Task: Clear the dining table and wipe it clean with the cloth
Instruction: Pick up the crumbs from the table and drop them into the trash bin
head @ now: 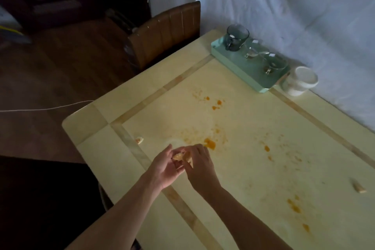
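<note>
near the counter's (263, 107) left edge a loose scrap (139, 140) lies. just right of it, the left hand (164, 168) cups a held scrap (178, 156) and the right hand (199, 165) pinches it. a tipped palm could drop bits into the orange smears (210, 144).

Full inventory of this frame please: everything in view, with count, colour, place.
table: 1, cream with tan inlay stripes, centre and right
sauce stains: many, orange, scattered over the table
loose scraps: 2, pale, one near the table's left edge, one far right
held scraps: a few, yellowish, between the hands
tray: 1, mint green, far table edge
mug: 1, dark glass, on the tray
clear cups: 2, on the tray
paper cups: stack, white, right of the tray
chair: 1, brown, beyond the table
sheet: 1, white, behind the table
cable: 1, white, floor
left hand: cups held scraps
right hand: pinches held scraps
</note>
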